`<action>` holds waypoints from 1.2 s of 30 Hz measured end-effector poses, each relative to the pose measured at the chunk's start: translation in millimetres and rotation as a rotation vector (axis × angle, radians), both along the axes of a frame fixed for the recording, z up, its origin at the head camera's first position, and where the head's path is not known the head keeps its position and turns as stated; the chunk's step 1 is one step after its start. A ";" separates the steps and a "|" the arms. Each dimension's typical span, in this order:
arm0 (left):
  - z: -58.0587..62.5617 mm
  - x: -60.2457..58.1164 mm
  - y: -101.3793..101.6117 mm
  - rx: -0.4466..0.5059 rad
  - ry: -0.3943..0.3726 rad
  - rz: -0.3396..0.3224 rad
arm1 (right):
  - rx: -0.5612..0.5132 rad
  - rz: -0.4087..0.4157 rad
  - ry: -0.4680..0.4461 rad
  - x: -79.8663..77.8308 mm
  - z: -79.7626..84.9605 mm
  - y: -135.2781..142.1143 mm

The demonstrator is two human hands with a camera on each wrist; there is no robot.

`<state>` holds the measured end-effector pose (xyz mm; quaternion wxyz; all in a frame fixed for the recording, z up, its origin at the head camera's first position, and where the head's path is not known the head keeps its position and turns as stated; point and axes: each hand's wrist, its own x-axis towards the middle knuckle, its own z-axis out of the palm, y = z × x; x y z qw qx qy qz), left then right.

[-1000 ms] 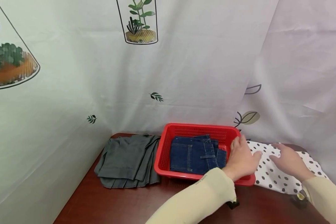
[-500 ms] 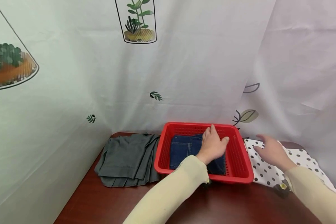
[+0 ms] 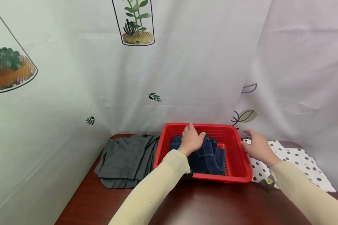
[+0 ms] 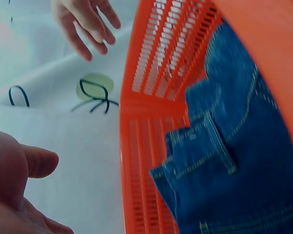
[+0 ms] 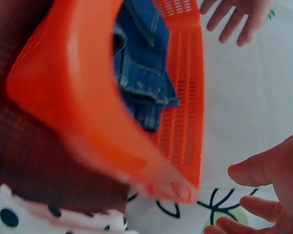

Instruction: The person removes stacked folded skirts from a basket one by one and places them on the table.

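Both my hands are going empty here — fingers spread loosely, gaps showing between thumb and fingers, nothing being held. My left hand (image 3: pixel 191 140) is hovering over the red basket (image 3: pixel 233 179), covering part of the folded jeans (image 3: pixel 207 161) lying inside. My right hand (image 3: pixel 257 147) is hanging just beside the basket's right rim, over the near end of the polka-dot cloth (image 3: pixel 301 162). I'm reading this as a reaching step: the jeans are already sitting in the basket, and no cloth is rising with my fingers. To my mind the next move is calling for a low, two-handed grip, but whether on the rim or on a garment, I can't tell. So where's everything lying? The jeans are resting towards the basket's left, below my left hand, leaving a strip of red floor showing on the right; I can't tell whether my fingertips are touching them. The grey garment (image 3: pixel 124 157) is lying flat on the table (image 3: pixel 211 203), beyond the basket's left side, well apart from my right hand.
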<state>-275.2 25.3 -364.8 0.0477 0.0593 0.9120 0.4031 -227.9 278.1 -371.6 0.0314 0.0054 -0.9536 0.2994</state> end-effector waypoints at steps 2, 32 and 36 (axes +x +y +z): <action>-2.4 -2.3 -6.9 -0.009 -0.008 0.014 | -0.013 0.008 -0.006 -1.2 0.3 -5.4; -16.7 -30.8 -65.2 0.053 -0.199 0.061 | -0.150 0.031 -0.198 -16.3 -14.3 -54.1; -22.6 -36.5 -70.3 0.063 -0.222 0.031 | -0.176 0.029 -0.273 -23.0 -17.3 -55.5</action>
